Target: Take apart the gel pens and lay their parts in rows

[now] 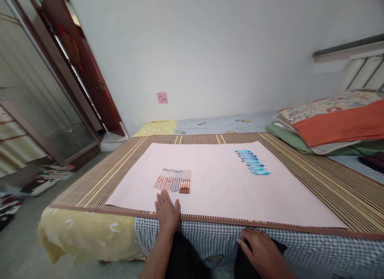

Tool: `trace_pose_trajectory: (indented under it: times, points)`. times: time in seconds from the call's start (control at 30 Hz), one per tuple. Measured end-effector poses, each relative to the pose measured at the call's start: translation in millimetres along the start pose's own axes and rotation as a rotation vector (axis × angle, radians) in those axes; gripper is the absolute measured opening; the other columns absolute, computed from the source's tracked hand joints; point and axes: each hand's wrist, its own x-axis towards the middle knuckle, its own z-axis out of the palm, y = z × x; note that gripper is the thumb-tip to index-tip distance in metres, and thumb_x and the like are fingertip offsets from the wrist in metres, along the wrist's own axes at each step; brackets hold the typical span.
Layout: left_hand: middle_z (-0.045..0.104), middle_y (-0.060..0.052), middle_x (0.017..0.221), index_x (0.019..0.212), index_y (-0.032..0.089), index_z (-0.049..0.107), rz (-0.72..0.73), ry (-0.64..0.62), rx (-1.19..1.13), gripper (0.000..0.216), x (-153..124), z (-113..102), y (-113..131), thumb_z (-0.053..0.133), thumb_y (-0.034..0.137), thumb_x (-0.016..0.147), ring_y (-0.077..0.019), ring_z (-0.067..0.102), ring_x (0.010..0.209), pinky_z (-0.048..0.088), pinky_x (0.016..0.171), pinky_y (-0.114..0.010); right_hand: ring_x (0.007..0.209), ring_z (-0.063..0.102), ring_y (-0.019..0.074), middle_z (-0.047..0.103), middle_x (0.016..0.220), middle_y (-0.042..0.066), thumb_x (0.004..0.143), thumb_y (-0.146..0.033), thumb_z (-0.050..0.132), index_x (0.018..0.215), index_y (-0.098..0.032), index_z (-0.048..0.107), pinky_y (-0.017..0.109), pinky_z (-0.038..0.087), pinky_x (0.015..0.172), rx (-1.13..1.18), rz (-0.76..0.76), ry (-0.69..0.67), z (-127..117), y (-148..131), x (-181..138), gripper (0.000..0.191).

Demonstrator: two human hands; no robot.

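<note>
Pale pens [168,180]: one row, laid left on paper [213,201], brown pens [185,181] adjoining at right. Blue pens [252,161]: slanting row, laid far right. Left hand [167,211]: fingers extended, thumb spread, nothing gripped; placed at the pale row's near end, contact not determinable. Right hand [258,245]: loosely curled, thumb apart, rested by the right knee [242,265]. Step in hand, as judged: pale row being evened; light fingertip pressure would be called for next.
</note>
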Motion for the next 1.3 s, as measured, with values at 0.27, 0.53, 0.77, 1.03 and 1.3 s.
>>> trace_pose_trajectory:
  times: [0.27, 0.53, 0.77, 1.03, 1.3]
  points:
    - [0.043, -0.028, 0.154, 0.151, -0.001, 0.038, -0.03, 0.011, -0.027, 0.065, 1.9, 1.9, -4.1, 0.048, 0.032, 0.095, -0.0397, 0.026, 0.15, 0.027, 0.119, -0.055, 0.086, 0.068, 0.0249, 0.073, 0.087, 0.005, 0.094, -0.027, 0.054, 0.084, -0.023, 0.069, 0.036, 0.042, 0.082, -0.005, -0.028, 0.035, 2.3, 3.3, -0.2, 0.019]
    - [0.041, -0.028, 0.156, 0.152, -0.002, 0.035, -0.034, -0.001, -0.052, 0.068, 3.9, 3.1, -10.4, 0.047, 0.035, 0.096, -0.0406, 0.027, 0.15, 0.026, 0.119, -0.056, 0.085, 0.067, 0.0254, 0.073, 0.086, 0.006, 0.095, -0.03, 0.053, 0.083, -0.023, 0.069, 0.037, 0.042, 0.08, -0.014, -0.014, 0.008, 2.6, 3.9, 0.0, 0.021]
    - [0.042, -0.028, 0.155, 0.152, -0.001, 0.036, -0.065, 0.036, -0.123, 0.072, 7.2, 3.2, -13.9, 0.047, 0.045, 0.097, -0.0403, 0.025, 0.151, 0.024, 0.12, -0.055, 0.082, 0.068, 0.0246, 0.072, 0.084, 0.004, 0.094, -0.029, 0.055, 0.082, -0.024, 0.068, 0.036, 0.043, 0.079, -0.016, -0.025, 0.033, 3.2, 5.1, 0.2, 0.019]
    - [0.043, -0.03, 0.154, 0.151, -0.005, 0.034, -0.067, 0.016, -0.098, 0.076, 10.5, 5.0, -20.3, 0.046, 0.047, 0.097, -0.0419, 0.027, 0.15, 0.024, 0.12, -0.056, 0.082, 0.069, 0.0251, 0.073, 0.085, 0.005, 0.095, -0.031, 0.055, 0.083, -0.024, 0.069, 0.037, 0.044, 0.079, -0.022, -0.05, 0.063, 9.2, 11.4, -2.1, 0.02]
    - [0.043, -0.03, 0.154, 0.151, -0.003, 0.035, -0.072, 0.061, -0.112, 0.075, 13.9, 8.9, -27.7, 0.046, 0.048, 0.096, -0.0423, 0.028, 0.149, 0.026, 0.119, -0.056, 0.081, 0.07, 0.0244, 0.074, 0.083, 0.004, 0.095, -0.032, 0.055, 0.083, -0.024, 0.07, 0.035, 0.046, 0.077, -0.018, -0.072, 0.078, 7.7, 11.5, -1.9, 0.02]
